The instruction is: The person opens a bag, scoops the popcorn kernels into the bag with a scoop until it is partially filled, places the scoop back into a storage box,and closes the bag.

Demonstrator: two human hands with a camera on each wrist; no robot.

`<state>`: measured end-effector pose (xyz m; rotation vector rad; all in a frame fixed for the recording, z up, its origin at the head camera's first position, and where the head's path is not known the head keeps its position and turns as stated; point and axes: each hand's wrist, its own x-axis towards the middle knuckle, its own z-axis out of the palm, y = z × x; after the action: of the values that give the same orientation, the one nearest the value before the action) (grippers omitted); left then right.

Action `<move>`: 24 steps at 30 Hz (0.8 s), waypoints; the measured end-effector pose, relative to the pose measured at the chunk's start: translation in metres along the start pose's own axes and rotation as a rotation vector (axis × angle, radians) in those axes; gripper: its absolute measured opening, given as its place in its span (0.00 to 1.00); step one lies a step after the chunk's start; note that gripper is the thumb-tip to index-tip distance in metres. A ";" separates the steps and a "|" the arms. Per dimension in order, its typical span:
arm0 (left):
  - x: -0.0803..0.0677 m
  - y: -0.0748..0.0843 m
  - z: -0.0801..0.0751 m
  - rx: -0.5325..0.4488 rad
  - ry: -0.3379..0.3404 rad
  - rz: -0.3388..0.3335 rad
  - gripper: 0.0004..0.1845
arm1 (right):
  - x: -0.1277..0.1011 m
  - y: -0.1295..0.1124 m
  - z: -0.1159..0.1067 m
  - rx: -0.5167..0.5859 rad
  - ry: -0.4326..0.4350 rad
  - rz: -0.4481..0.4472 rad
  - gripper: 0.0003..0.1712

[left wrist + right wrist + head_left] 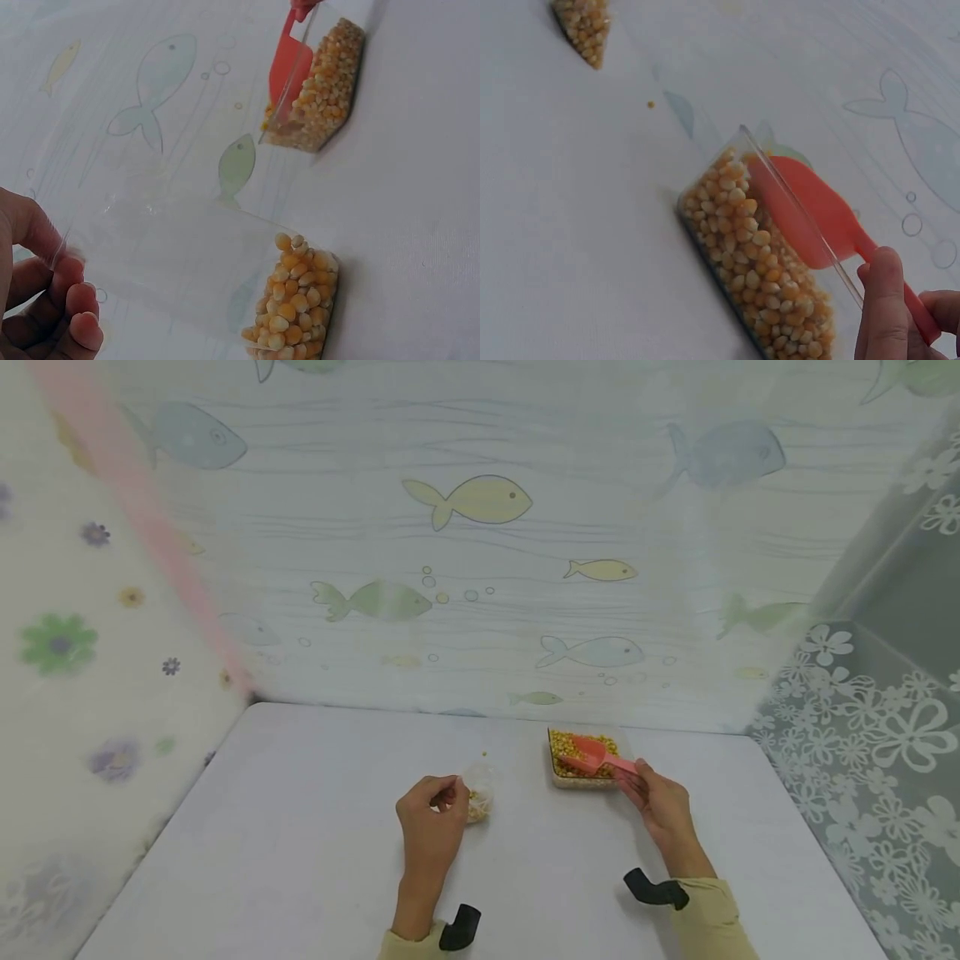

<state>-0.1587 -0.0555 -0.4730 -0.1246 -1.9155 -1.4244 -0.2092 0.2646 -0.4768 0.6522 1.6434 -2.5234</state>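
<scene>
My right hand (663, 806) grips the handle of a red-orange scoop (810, 214). The scoop's bowl is dipped among corn kernels (566, 752) in a clear rectangular container (585, 783). To the left, my left hand (435, 822) pinches the top edge of a clear plastic bag (172, 225) between thumb and fingers. Corn kernels (296, 300) fill the bottom of that bag, which stands on the table. In the head view the left hand partly covers the bag.
A single kernel (651, 104) lies on the white table (315, 827) behind the bag. Fish-patterned sheeting (480, 610) rises at the table's back edge. Flowered sheeting (97, 693) hangs on the left, and a lace-like flowered curtain (870, 743) on the right.
</scene>
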 end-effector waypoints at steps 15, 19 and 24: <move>0.000 -0.002 0.000 0.013 -0.006 0.008 0.06 | -0.004 -0.004 -0.008 0.055 0.068 -0.014 0.12; 0.000 -0.002 0.000 0.029 -0.014 0.003 0.06 | -0.004 -0.005 -0.012 0.076 0.066 0.008 0.14; 0.000 -0.003 0.000 0.039 -0.017 -0.007 0.05 | -0.005 -0.006 -0.017 0.152 0.033 0.049 0.16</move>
<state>-0.1600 -0.0564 -0.4753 -0.1115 -1.9582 -1.3936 -0.2012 0.2812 -0.4757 0.7407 1.4361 -2.6355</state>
